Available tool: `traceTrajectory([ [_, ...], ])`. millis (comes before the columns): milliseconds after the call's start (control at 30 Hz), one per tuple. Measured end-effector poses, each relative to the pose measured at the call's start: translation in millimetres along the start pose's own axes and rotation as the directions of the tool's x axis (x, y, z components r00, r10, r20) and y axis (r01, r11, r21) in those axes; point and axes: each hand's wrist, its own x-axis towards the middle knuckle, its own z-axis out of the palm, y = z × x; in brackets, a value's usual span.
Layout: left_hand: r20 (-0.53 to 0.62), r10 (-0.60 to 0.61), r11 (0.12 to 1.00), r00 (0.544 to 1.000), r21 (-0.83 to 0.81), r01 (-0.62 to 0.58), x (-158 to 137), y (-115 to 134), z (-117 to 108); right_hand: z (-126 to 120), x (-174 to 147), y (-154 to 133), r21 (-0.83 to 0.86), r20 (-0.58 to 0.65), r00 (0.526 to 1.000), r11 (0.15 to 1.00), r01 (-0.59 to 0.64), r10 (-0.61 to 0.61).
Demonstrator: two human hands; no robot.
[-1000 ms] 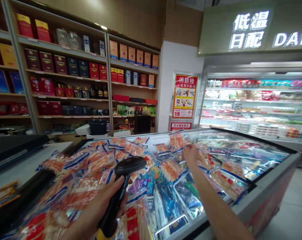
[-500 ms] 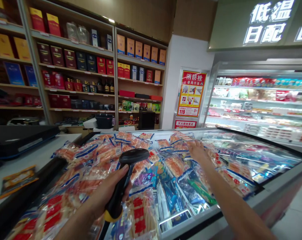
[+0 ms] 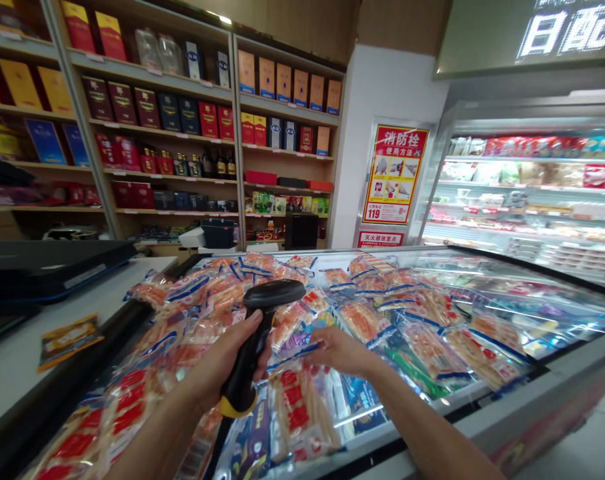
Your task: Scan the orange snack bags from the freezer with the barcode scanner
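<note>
My left hand (image 3: 237,350) is wrapped round the grip of a black and yellow barcode scanner (image 3: 252,347), its head pointing away over the freezer. Just right of it, my right hand (image 3: 339,350) is closed, fingertips on the blue-striped top edge of a clear food packet (image 3: 302,407). Pale sticks and red print show through that packet. Under and around both hands lie many similar clear packets (image 3: 362,320) with blue edges and orange-pink contents. Blue bags (image 3: 359,400) are partly hidden below the right hand.
The chest freezer's metal rim (image 3: 482,417) runs along the right. A counter (image 3: 12,380) on the left bears an orange and black sachet (image 3: 69,340) and a flat black device (image 3: 52,267). Shelves of boxes (image 3: 207,120) stand behind, with a lit chiller (image 3: 527,200) at the right.
My right hand has come back and left from the far packets to the packet beside the scanner, and its fingers have closed on the edge. The left hand still holds the scanner.
</note>
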Motion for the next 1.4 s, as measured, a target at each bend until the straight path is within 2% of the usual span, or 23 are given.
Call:
traceTrajectory([
  [67,0.012,0.005,1.0,1.0,-0.006,-0.005,-1.5,1.1,-0.3,-18.6,7.3,5.4,0.234,-0.115,0.992,0.972,-0.02,0.048],
  [133,0.023,0.017,1.0,1.0,-0.01,-0.017,-2.7,1.3,-0.2,-42.2,16.8,12.0,0.431,-0.316,0.946,0.899,0.08,0.067],
  [233,0.035,0.018,1.0,0.999,-0.014,-0.018,-2.7,-0.7,1.1,-71.9,34.7,25.5,0.512,-0.611,0.786,0.805,0.3,0.095],
  [300,0.039,0.001,1.0,0.999,-0.02,-0.001,-1.7,-2.8,1.9,-81.7,45.6,34.8,0.382,-0.73,0.679,0.869,0.315,0.075],
  [367,0.046,-0.01,1.0,0.999,-0.023,0.011,-0.4,-4.5,2.4,-81.9,51.3,40.4,0.103,-0.814,0.581,0.975,0.195,-0.03],
  [400,0.047,-0.014,1.0,0.999,-0.023,0.015,0.0,-5.0,2.6,-78.5,51.2,41.0,-0.077,-0.834,0.537,0.991,0.109,-0.124],
  [433,0.047,-0.017,1.0,0.999,-0.024,0.018,0.3,-5.2,2.8,-73.1,49.0,40.2,-0.256,-0.827,0.513,0.966,0.021,-0.23],
  [467,0.045,-0.017,0.999,0.999,-0.026,0.019,0.5,-5.2,3.1,-65.9,44.9,38.4,-0.414,-0.787,0.526,0.908,-0.059,-0.324],
  [500,0.043,-0.017,1.0,0.999,-0.026,0.018,0.5,-5.0,3.4,-57.4,39.4,36.2,-0.542,-0.718,0.58,0.832,-0.12,-0.384],
  [533,0.04,-0.019,1.0,0.999,-0.024,0.02,0.3,-4.8,3.9,-48.1,33.2,34.3,-0.637,-0.637,0.661,0.754,-0.161,-0.397],
  [600,0.035,-0.019,1.0,0.999,-0.015,0.019,0.0,-4.6,5.1,-30.1,21.8,33.6,-0.747,-0.491,0.819,0.627,-0.222,-0.295],
  [667,0.028,-0.008,1.0,1.0,-0.005,0.008,-0.2,-4.8,6.1,-17.4,15.3,38.4,-0.792,-0.427,0.892,0.537,-0.291,-0.147],
  [733,0.035,-0.002,1.0,0.999,0.0,0.002,0.0,-5.1,6.6,-12.8,14.2,45.8,-0.809,-0.413,0.909,0.482,-0.338,-0.057],
  [800,0.056,-0.012,1.0,0.998,0.0,0.012,0.4,-5.1,6.5,-14.8,15.4,51.4,-0.82,-0.398,0.917,0.461,-0.34,-0.032],
  [967,0.065,-0.03,0.999,0.997,0.016,0.029,1.5,-5.1,5.8,-19.6,10.6,48.5,-0.844,-0.369,0.924,0.452,-0.29,-0.096],
  [1100,0.053,-0.044,0.999,0.998,0.007,0.043,2.3,-7.7,5.6,-14.2,6.6,47.8,-0.898,-0.24,0.957,0.412,-0.156,-0.161],
  [1167,0.061,-0.041,0.999,0.997,0.007,0.04,2.0,-8.7,5.9,-15.6,8.0,50.7,-0.879,-0.239,0.951,0.459,-0.126,-0.195],
  [1233,0.063,-0.034,0.999,0.997,0.02,0.033,1.2,-9.1,6.3,-23.0,10.3,53.4,-0.791,-0.339,0.895,0.603,-0.103,-0.292],
  [1267,0.063,-0.029,0.999,0.998,0.026,0.027,0.8,-9.1,6.6,-28.9,11.3,54.2,-0.705,-0.439,0.828,0.705,-0.077,-0.349],
  [1300,0.064,-0.022,0.999,0.998,0.029,0.021,0.5,-9.3,6.9,-35.8,12.1,54.8,-0.578,-0.575,0.725,0.815,-0.033,-0.378],
  [1333,0.068,-0.018,0.999,0.998,0.029,0.016,0.2,-9.5,7.2,-43.2,12.7,55.3,-0.409,-0.717,0.602,0.912,0.043,-0.35],
  [1367,0.076,-0.016,1.0,0.997,0.024,0.014,0.0,-10.0,7.7,-50.5,13.1,55.9,-0.202,-0.826,0.502,0.967,0.157,-0.255],
  [1400,0.083,-0.017,1.0,0.996,0.019,0.015,-0.1,-10.9,8.4,-57.2,13.4,56.9,0.021,-0.879,0.461,0.958,0.287,-0.118],
])
